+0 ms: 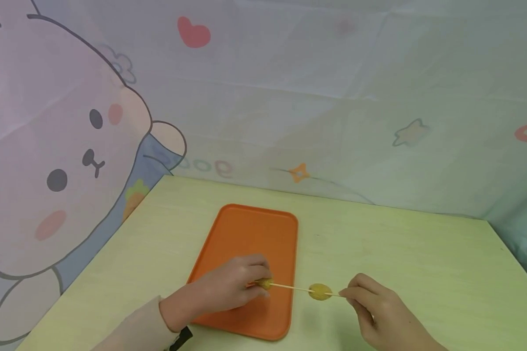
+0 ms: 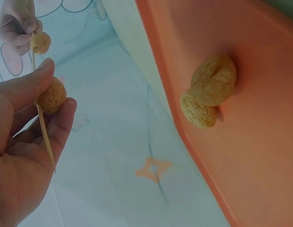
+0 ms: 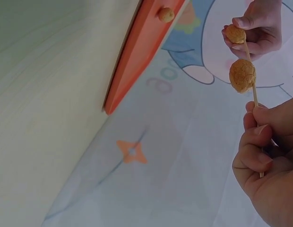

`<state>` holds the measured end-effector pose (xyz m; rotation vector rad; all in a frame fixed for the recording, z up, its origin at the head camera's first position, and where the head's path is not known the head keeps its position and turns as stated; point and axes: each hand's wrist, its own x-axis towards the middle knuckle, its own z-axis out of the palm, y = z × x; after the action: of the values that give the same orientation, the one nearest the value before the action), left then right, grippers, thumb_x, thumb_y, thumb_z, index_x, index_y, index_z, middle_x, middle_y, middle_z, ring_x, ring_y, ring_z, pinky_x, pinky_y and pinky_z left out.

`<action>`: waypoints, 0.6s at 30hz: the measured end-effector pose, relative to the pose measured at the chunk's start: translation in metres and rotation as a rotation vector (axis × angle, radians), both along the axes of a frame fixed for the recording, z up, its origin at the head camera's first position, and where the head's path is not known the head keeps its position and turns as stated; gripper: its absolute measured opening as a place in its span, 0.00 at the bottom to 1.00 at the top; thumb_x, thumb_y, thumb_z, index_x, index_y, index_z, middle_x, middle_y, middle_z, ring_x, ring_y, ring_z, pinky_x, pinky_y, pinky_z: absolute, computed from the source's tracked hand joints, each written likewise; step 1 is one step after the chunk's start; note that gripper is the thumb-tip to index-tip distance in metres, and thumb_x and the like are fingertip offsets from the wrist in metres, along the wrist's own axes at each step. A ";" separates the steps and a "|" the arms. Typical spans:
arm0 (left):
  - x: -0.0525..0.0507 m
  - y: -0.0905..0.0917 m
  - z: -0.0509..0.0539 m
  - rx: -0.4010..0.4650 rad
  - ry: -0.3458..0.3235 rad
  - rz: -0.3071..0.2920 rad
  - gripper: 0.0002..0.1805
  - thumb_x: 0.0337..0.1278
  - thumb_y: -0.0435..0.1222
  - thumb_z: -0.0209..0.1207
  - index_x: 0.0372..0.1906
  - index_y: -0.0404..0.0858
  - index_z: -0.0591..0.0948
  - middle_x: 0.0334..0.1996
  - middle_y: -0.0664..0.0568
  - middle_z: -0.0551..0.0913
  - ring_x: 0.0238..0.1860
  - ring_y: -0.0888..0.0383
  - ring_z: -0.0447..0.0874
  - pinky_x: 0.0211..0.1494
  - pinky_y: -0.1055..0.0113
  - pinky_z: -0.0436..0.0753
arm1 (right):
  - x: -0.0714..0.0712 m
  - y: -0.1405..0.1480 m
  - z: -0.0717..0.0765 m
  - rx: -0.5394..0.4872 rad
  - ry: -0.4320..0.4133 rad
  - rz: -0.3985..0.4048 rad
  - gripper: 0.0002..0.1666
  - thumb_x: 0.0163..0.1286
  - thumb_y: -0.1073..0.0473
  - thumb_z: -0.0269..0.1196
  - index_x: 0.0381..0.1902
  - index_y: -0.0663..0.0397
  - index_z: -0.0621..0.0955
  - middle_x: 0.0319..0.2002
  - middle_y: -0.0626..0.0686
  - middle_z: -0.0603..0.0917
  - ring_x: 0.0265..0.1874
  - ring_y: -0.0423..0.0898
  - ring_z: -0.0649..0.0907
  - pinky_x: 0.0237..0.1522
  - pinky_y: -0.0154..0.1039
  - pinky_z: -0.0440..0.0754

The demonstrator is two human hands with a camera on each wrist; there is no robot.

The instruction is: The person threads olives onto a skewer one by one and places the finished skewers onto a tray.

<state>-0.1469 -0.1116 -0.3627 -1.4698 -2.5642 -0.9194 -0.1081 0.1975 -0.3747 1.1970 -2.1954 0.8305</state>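
Note:
A thin wooden skewer (image 1: 290,287) is held level between both hands, over the tray's right side and the table. My right hand (image 1: 384,312) pinches its right end, close to a round yellow-brown ball (image 1: 320,292) threaded on it. With thumb and fingers, my left hand (image 1: 233,287) grips a second ball (image 2: 53,95) on the skewer; the stick's pointed end (image 2: 48,146) passes out past that ball across the palm. Two more balls (image 2: 213,79) lie touching on the orange tray in the left wrist view.
The orange tray (image 1: 254,229) lies on the pale yellow table (image 1: 391,253), partly beneath my left hand. Behind the table hangs a printed cloth (image 1: 290,97) with a cartoon animal at the left. A dark object (image 1: 181,338) shows beside my left sleeve.

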 end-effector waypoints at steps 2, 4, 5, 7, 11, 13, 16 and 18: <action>0.000 0.001 0.000 0.000 0.005 -0.005 0.07 0.55 0.33 0.66 0.38 0.37 0.82 0.35 0.55 0.76 0.32 0.69 0.72 0.36 0.83 0.75 | 0.001 -0.001 0.001 0.005 -0.005 -0.009 0.25 0.77 0.54 0.41 0.33 0.57 0.83 0.32 0.41 0.73 0.23 0.28 0.66 0.24 0.15 0.65; 0.000 0.001 0.000 -0.004 0.002 -0.002 0.07 0.54 0.33 0.67 0.38 0.37 0.82 0.35 0.55 0.76 0.32 0.69 0.72 0.36 0.83 0.75 | 0.002 -0.002 0.001 0.006 -0.013 -0.016 0.25 0.77 0.54 0.41 0.33 0.57 0.83 0.32 0.41 0.73 0.24 0.28 0.67 0.24 0.15 0.65; 0.000 0.002 0.000 -0.004 0.001 -0.002 0.07 0.54 0.33 0.67 0.37 0.37 0.82 0.35 0.55 0.76 0.32 0.69 0.72 0.36 0.83 0.75 | 0.002 -0.003 0.001 0.005 -0.017 -0.018 0.25 0.77 0.53 0.41 0.33 0.57 0.83 0.32 0.41 0.73 0.24 0.28 0.67 0.24 0.15 0.65; 0.000 0.003 0.000 -0.004 0.010 -0.003 0.07 0.54 0.33 0.67 0.37 0.37 0.82 0.35 0.55 0.76 0.32 0.69 0.72 0.36 0.84 0.75 | 0.002 -0.004 0.001 0.004 -0.012 -0.019 0.25 0.77 0.54 0.41 0.33 0.57 0.83 0.32 0.41 0.73 0.24 0.28 0.67 0.24 0.15 0.65; 0.000 0.005 -0.001 0.003 0.024 -0.010 0.07 0.53 0.33 0.67 0.37 0.36 0.82 0.34 0.55 0.75 0.32 0.68 0.72 0.36 0.84 0.74 | 0.001 -0.005 0.000 0.000 -0.006 -0.016 0.25 0.77 0.54 0.41 0.34 0.57 0.83 0.32 0.42 0.73 0.23 0.28 0.67 0.24 0.15 0.65; 0.000 0.006 -0.001 0.004 0.030 -0.013 0.07 0.53 0.32 0.67 0.37 0.36 0.82 0.34 0.55 0.76 0.32 0.68 0.72 0.36 0.84 0.74 | 0.001 -0.006 0.000 0.003 -0.009 -0.019 0.26 0.77 0.54 0.40 0.34 0.58 0.83 0.32 0.41 0.73 0.23 0.28 0.67 0.24 0.15 0.66; 0.001 0.007 0.000 -0.002 0.030 -0.005 0.07 0.53 0.32 0.67 0.37 0.36 0.83 0.35 0.55 0.76 0.32 0.68 0.72 0.37 0.85 0.74 | 0.002 -0.008 0.000 0.004 -0.015 -0.023 0.26 0.77 0.54 0.40 0.34 0.58 0.83 0.32 0.41 0.73 0.23 0.28 0.66 0.25 0.15 0.66; 0.001 0.008 0.000 -0.003 0.027 0.001 0.07 0.53 0.32 0.68 0.37 0.36 0.83 0.34 0.55 0.76 0.32 0.68 0.72 0.37 0.85 0.74 | 0.002 -0.009 0.001 0.006 -0.021 -0.028 0.27 0.77 0.53 0.40 0.34 0.58 0.83 0.32 0.41 0.73 0.23 0.28 0.67 0.25 0.15 0.66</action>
<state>-0.1458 -0.1035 -0.3626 -1.4718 -2.5485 -0.8898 -0.1057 0.1885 -0.3741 1.1624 -2.2275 0.8289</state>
